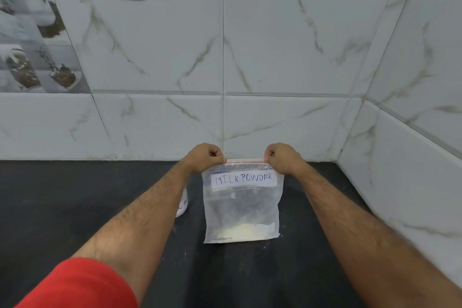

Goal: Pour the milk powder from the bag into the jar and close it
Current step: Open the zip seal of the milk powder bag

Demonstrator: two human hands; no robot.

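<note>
Pinching with both hands, my left hand and right hand clamp the bag's top corners, holding it upright on the dark counter; the jar peeks out just left, behind my forearm.

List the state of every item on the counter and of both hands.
bag: upright, held by its top corners, a little powder at the bottom; seal open or shut unclear.
jar: on the counter, mostly hidden behind the left forearm; lid unclear.
left hand: pinching the bag's top left corner.
right hand: pinching the bag's top right corner.
</note>
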